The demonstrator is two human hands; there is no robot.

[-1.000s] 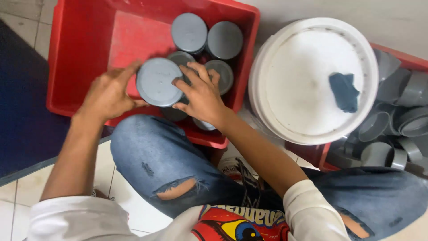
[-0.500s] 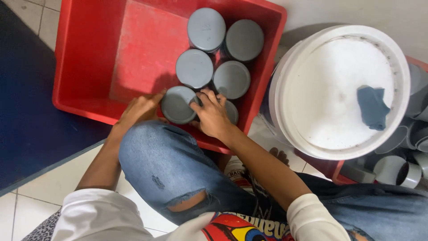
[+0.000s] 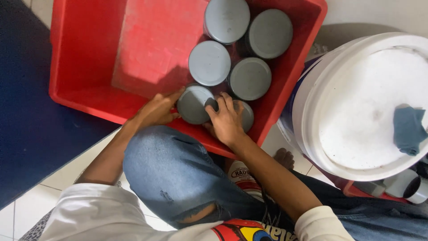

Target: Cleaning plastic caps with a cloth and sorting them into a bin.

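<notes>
A red plastic crate (image 3: pixel 89 58) lies on the floor with several grey round-capped pipe pieces standing in its right half. Both hands reach over the crate's near wall. My left hand (image 3: pixel 157 110) grips the left side of the nearest grey capped piece (image 3: pixel 192 105). My right hand (image 3: pixel 226 120) holds the same piece from the right, fingertips on its top, and covers part of another grey piece (image 3: pixel 246 115) behind it. Three more grey caps (image 3: pixel 209 63) (image 3: pixel 250 78) (image 3: pixel 270 33) stand farther back, and one (image 3: pixel 226 19) sits at the top.
A big white bucket lid (image 3: pixel 356 102) with a blue cloth (image 3: pixel 408 129) on it is at the right. Grey pipe fittings (image 3: pixel 408 185) lie at the lower right. My knee in torn jeans (image 3: pixel 169 169) is below the crate. A dark blue mat (image 3: pixel 22 111) lies at the left.
Both hands have lowered the grey capped piece from above the crate down into its near right corner, beside the other pieces. The view has shifted closer to the crate.
</notes>
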